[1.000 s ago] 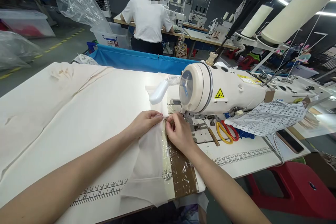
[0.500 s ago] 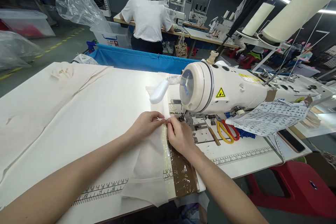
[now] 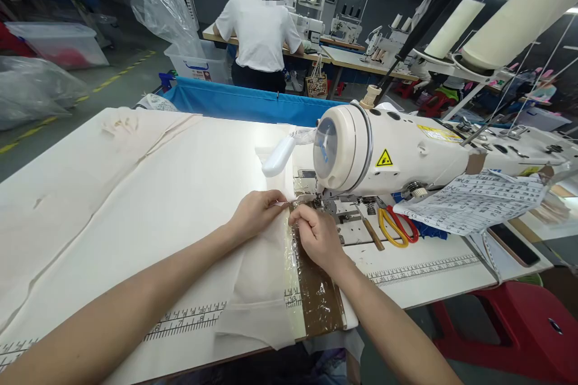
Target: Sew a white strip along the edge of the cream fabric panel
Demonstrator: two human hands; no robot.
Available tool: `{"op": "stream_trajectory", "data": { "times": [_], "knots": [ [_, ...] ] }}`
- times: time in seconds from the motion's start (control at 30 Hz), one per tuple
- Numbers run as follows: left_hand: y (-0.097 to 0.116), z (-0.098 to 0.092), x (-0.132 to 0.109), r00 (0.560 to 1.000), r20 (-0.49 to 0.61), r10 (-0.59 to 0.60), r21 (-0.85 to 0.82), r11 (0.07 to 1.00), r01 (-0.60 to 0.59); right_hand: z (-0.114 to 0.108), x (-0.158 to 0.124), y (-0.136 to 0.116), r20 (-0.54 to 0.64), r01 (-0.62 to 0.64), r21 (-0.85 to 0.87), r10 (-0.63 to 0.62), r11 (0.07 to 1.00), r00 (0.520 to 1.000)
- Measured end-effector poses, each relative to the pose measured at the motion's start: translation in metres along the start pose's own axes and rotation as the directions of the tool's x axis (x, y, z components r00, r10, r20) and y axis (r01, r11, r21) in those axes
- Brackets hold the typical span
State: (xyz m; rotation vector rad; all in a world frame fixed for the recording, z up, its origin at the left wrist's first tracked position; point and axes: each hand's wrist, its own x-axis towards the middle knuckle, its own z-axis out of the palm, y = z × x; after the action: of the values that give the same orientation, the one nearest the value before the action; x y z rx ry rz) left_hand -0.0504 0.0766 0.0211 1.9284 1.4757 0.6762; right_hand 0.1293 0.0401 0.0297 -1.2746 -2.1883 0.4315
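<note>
My left hand (image 3: 256, 214) pinches the edge of a thin, pale fabric piece (image 3: 262, 271) just left of the needle area. The fabric hangs toward the table's front edge and partly covers a printed ruler. Just right of that pinch, my right hand (image 3: 318, 236) is closed with its fingers curled, above a brown taped strip (image 3: 318, 301). Whether anything is between its fingertips is hidden. The white sewing machine (image 3: 397, 147) stands right beside both hands, its presser-foot area just beyond them. A white lamp (image 3: 278, 157) shines onto the fabric.
Yellow-and-red-handled scissors (image 3: 392, 228) and a wooden-handled tool (image 3: 372, 233) lie right of my right hand. A handwritten sheet (image 3: 474, 201) hangs by the machine. More pale fabric (image 3: 58, 216) spreads at left. A red stool (image 3: 510, 325) is at lower right; a person (image 3: 262, 30) sits ahead.
My right hand has drawn slightly away from the left fingertips and curled more. My left hand keeps its pinch on the fabric. The whole view has shifted slightly.
</note>
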Motion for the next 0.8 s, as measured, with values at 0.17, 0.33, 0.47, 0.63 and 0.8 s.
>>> {"op": "stream_trajectory", "data": {
  "times": [0.17,0.33,0.47,0.63,0.8],
  "knots": [
    [0.007,-0.014,-0.003,0.987,0.122,-0.107,-0.226,0.965,0.133,0.005,0.000,0.007,-0.051,-0.037,-0.129,0.030,0.991,0.998],
    [0.011,-0.020,-0.007,0.974,0.175,-0.142,-0.295,0.937,0.189,0.012,0.008,0.004,-0.044,-0.065,-0.310,0.054,0.948,0.998],
    [0.015,-0.014,-0.005,0.973,0.203,-0.109,-0.305,0.937,0.169,0.014,0.017,-0.001,-0.030,-0.099,-0.431,0.096,0.897,0.995],
    [0.000,-0.022,0.007,0.987,-0.084,-0.134,-0.040,0.991,0.131,0.009,0.014,0.003,-0.008,-0.107,-0.480,0.117,0.871,0.993],
    [-0.018,-0.068,0.012,0.907,-0.306,-0.289,0.068,0.944,0.324,0.011,0.003,0.004,-0.011,-0.040,-0.426,0.039,0.904,0.999]
  ]
}}
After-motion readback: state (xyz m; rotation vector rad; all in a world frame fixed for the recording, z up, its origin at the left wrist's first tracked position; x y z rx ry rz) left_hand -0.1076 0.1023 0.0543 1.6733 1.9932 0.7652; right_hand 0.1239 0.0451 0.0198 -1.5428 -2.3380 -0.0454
